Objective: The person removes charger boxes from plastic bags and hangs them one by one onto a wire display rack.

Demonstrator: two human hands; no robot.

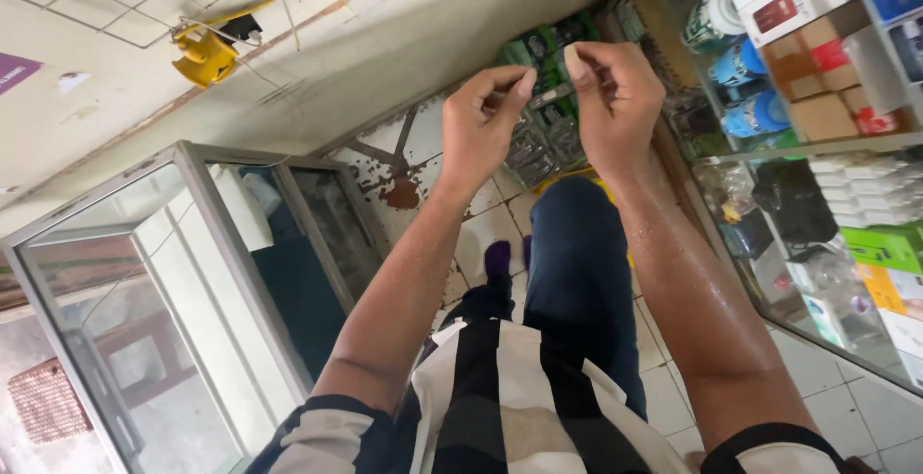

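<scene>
We hold both hands raised in front of us, close together, above our knee in blue trousers [577,262]. Between them runs a thin grey strip [553,96], a small slender piece whose kind we cannot tell. Our left hand [486,123] pinches its left end, thumb and forefinger pressed together on it. Our right hand [615,104] grips the right end, thumb flat on top and the fingers curled shut beneath, so the strip spans the narrow gap between the two hands and touches both.

Beyond the hands, on the far tiled floor [481,229], lies a heap of green and clear packets [543,99]. To the right stands a glass shelf case [817,147] filled with boxes, tape rolls and small goods. To the left, near us, is an empty-looking glass cabinet [173,301] with a metal frame. Far left, a yellow fitting [205,56] with wires sits against the wall.
</scene>
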